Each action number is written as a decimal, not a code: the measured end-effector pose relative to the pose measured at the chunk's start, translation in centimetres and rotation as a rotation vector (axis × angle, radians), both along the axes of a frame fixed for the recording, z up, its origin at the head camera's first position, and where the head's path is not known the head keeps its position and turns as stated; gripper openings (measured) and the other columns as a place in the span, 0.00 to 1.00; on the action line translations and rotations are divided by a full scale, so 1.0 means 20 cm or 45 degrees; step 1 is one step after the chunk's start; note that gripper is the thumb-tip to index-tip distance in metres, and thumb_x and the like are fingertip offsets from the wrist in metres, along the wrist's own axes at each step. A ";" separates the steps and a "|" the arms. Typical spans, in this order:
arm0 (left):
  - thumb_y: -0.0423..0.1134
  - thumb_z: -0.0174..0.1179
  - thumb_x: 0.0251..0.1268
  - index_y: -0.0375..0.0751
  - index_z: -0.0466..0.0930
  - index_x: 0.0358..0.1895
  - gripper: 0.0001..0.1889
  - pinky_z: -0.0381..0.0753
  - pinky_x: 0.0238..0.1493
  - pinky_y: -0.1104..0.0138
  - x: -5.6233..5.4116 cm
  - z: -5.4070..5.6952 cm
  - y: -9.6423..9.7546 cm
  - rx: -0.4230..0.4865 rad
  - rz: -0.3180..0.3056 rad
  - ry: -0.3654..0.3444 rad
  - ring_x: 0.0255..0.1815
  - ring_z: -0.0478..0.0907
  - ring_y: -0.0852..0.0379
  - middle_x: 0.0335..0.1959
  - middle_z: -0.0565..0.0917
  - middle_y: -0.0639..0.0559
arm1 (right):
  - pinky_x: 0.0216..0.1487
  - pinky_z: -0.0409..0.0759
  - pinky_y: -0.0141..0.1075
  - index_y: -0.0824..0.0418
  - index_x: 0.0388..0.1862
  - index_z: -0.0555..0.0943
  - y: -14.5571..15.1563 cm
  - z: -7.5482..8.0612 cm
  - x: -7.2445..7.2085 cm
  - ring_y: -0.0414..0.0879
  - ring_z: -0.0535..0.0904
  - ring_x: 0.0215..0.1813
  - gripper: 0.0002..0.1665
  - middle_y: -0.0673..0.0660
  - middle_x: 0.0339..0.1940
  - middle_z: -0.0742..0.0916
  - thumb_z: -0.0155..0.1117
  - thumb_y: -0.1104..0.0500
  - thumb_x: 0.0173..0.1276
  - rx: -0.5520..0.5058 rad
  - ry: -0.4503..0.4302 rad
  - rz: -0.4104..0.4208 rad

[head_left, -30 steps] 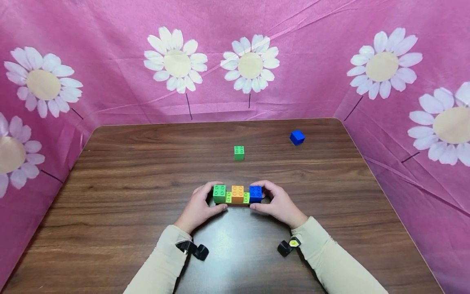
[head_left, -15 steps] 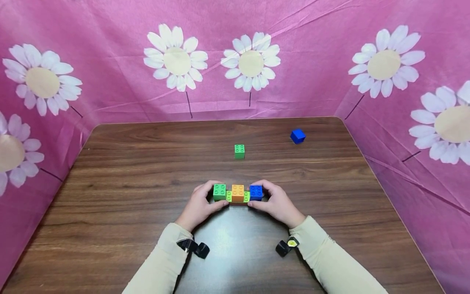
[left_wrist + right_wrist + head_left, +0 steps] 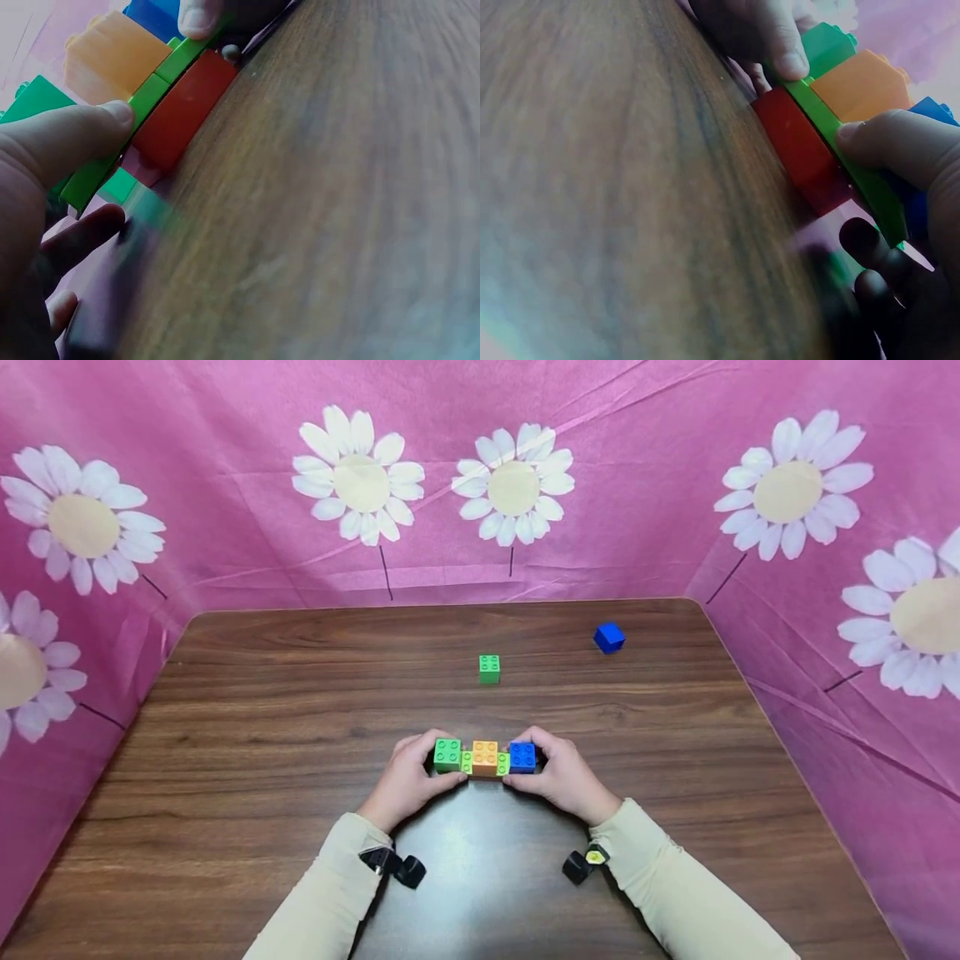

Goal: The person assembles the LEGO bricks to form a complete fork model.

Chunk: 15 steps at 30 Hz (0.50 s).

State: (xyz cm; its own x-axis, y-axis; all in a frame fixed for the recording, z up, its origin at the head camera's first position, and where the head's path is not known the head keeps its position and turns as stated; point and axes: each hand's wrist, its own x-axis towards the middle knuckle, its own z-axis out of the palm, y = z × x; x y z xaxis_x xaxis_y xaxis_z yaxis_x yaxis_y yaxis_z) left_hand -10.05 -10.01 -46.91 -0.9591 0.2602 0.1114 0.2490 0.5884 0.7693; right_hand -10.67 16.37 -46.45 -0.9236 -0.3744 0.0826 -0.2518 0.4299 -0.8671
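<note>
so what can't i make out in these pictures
Head view: most of the red brick, covered by the orange brick and lime layer.
Head view: some far-side fingers of the left hand and right hand, blocked by the hands and held bricks.
Right wrist view: much of the held blue brick, behind the right hand.
Left wrist view: part of that brick, cut off by the top edge.
Head view: where the studs of the loose blue brick are, too small to tell.

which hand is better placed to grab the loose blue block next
Probably the right hand: the loose blue block lies on that side, nearer it than the left hand. Both grip the joined bricks, so the right would first need to release.
</note>
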 end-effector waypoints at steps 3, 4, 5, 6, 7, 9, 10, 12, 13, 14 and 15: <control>0.43 0.78 0.52 0.52 0.81 0.47 0.20 0.71 0.61 0.46 -0.01 0.01 -0.01 -0.019 -0.014 -0.014 0.57 0.74 0.43 0.43 0.85 0.57 | 0.42 0.83 0.36 0.52 0.44 0.81 -0.01 0.00 -0.01 0.44 0.82 0.41 0.22 0.53 0.41 0.88 0.82 0.62 0.52 -0.005 0.016 0.009; 0.43 0.78 0.52 0.52 0.81 0.47 0.20 0.71 0.61 0.46 -0.01 0.01 -0.01 -0.026 -0.018 -0.016 0.57 0.74 0.43 0.43 0.85 0.58 | 0.42 0.83 0.36 0.52 0.44 0.82 -0.02 0.00 -0.01 0.44 0.82 0.41 0.22 0.52 0.41 0.88 0.83 0.62 0.52 0.004 0.025 0.015; 0.43 0.78 0.51 0.53 0.81 0.47 0.20 0.70 0.61 0.47 -0.01 0.01 -0.01 -0.032 -0.022 -0.017 0.56 0.74 0.44 0.42 0.85 0.58 | 0.42 0.83 0.36 0.52 0.44 0.82 -0.02 0.00 -0.01 0.44 0.82 0.41 0.22 0.52 0.41 0.88 0.83 0.62 0.51 0.016 0.035 0.020; 0.43 0.78 0.51 0.53 0.81 0.46 0.20 0.70 0.61 0.47 -0.01 0.01 -0.01 -0.033 -0.025 -0.016 0.56 0.73 0.44 0.42 0.85 0.59 | 0.42 0.83 0.37 0.51 0.44 0.83 -0.02 0.00 -0.02 0.44 0.82 0.41 0.22 0.51 0.42 0.88 0.83 0.62 0.51 0.031 0.043 0.025; 0.43 0.78 0.51 0.53 0.81 0.46 0.20 0.70 0.61 0.47 -0.02 0.01 -0.01 -0.033 -0.025 -0.016 0.56 0.73 0.44 0.42 0.85 0.59 | 0.43 0.82 0.37 0.51 0.44 0.83 -0.02 0.01 -0.02 0.44 0.82 0.42 0.22 0.51 0.42 0.88 0.83 0.61 0.51 0.048 0.050 0.030; 0.43 0.79 0.51 0.53 0.82 0.47 0.20 0.69 0.62 0.47 -0.02 0.01 -0.01 -0.026 -0.028 -0.013 0.56 0.73 0.43 0.42 0.85 0.59 | 0.44 0.82 0.38 0.49 0.44 0.84 -0.02 0.01 -0.03 0.44 0.82 0.43 0.22 0.50 0.43 0.88 0.83 0.60 0.51 0.081 0.050 0.044; 0.43 0.79 0.50 0.53 0.82 0.47 0.20 0.69 0.62 0.47 -0.02 0.01 -0.01 -0.023 -0.029 -0.013 0.57 0.73 0.43 0.42 0.85 0.60 | 0.45 0.82 0.39 0.49 0.44 0.84 -0.02 0.01 -0.04 0.44 0.82 0.43 0.22 0.50 0.44 0.88 0.83 0.59 0.51 0.096 0.042 0.054; 0.43 0.79 0.50 0.52 0.82 0.47 0.20 0.68 0.64 0.46 -0.02 0.00 0.00 -0.010 -0.039 -0.001 0.57 0.73 0.43 0.42 0.85 0.60 | 0.45 0.81 0.39 0.49 0.45 0.84 -0.01 0.01 -0.04 0.44 0.82 0.44 0.21 0.50 0.45 0.88 0.82 0.58 0.53 0.114 0.006 0.073; 0.43 0.79 0.50 0.52 0.82 0.47 0.20 0.66 0.65 0.46 -0.02 -0.01 0.00 -0.004 -0.043 0.003 0.57 0.74 0.43 0.43 0.86 0.60 | 0.45 0.82 0.40 0.49 0.46 0.84 0.00 0.01 -0.04 0.45 0.81 0.44 0.21 0.51 0.46 0.88 0.82 0.57 0.53 0.116 -0.013 0.082; 0.43 0.79 0.50 0.51 0.82 0.47 0.20 0.65 0.66 0.46 -0.02 -0.01 0.00 0.002 -0.051 0.014 0.57 0.75 0.44 0.43 0.86 0.59 | 0.45 0.82 0.40 0.49 0.47 0.84 0.00 0.01 -0.05 0.45 0.81 0.44 0.21 0.51 0.46 0.87 0.82 0.57 0.54 0.111 -0.028 0.088; 0.43 0.79 0.50 0.50 0.82 0.47 0.21 0.64 0.68 0.47 -0.02 -0.02 0.00 0.005 -0.059 0.028 0.56 0.76 0.45 0.44 0.86 0.58 | 0.45 0.81 0.40 0.49 0.47 0.84 0.01 0.01 -0.05 0.45 0.81 0.44 0.22 0.52 0.46 0.87 0.82 0.57 0.54 0.105 -0.037 0.096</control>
State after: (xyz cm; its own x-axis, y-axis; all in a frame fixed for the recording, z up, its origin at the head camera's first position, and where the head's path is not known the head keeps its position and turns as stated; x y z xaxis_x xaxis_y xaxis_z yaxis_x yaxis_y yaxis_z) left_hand -10.41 -10.06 -47.28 -0.9432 0.3041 0.1339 0.2932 0.5724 0.7657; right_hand -11.76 16.50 -46.30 -0.8940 -0.4476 0.0220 -0.2615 0.4811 -0.8367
